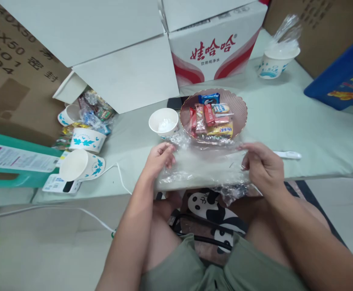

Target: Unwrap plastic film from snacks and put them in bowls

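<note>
A sheet of clear plastic film [203, 163] stretches between my two hands over the front edge of the table. My left hand [161, 157] pinches its left side, thumb against fingers. At the other side my right hand [261, 161] is closed on the film, fingers curled. Just beyond the film stands a pink scalloped plate [239, 111] with several wrapped snacks [209, 115] on it. Left of the plate is a white paper bowl [164, 121] with something whitish and clear inside, perhaps crumpled film. The film's far edge meets the plate's near rim; whether it covers any of it I cannot tell.
Paper bowls [87, 139] and wrapped snacks [96, 107] crowd the left, beside a white cable [120, 178]. White boxes [215, 50] stand behind. Another paper bowl [275, 64] holding plastic sits back right, near a blue package [343, 81]. A white-handled tool [288, 154] lies right.
</note>
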A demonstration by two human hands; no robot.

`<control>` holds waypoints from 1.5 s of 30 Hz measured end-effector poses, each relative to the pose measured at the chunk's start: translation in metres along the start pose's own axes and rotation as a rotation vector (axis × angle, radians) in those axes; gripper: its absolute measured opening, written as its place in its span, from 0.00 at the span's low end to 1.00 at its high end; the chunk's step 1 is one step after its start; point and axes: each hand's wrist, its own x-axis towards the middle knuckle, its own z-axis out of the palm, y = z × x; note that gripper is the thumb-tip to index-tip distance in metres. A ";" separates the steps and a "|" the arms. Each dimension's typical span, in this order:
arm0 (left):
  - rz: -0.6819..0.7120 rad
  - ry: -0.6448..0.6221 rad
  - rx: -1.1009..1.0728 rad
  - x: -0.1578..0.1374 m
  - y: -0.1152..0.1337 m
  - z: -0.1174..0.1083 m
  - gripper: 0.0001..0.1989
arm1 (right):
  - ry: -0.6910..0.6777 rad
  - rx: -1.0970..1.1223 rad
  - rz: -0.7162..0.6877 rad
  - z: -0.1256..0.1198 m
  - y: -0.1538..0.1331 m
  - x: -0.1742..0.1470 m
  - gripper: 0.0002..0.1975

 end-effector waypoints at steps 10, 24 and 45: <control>-0.036 0.163 -0.286 -0.005 0.011 0.004 0.13 | 0.028 0.225 0.081 -0.013 -0.008 0.002 0.15; -0.123 0.028 -0.307 0.000 0.007 -0.004 0.16 | -0.124 0.241 0.184 -0.012 -0.006 0.015 0.16; -0.309 -0.523 -0.291 -0.014 0.026 0.025 0.32 | -0.794 0.317 0.259 0.035 -0.024 0.015 0.33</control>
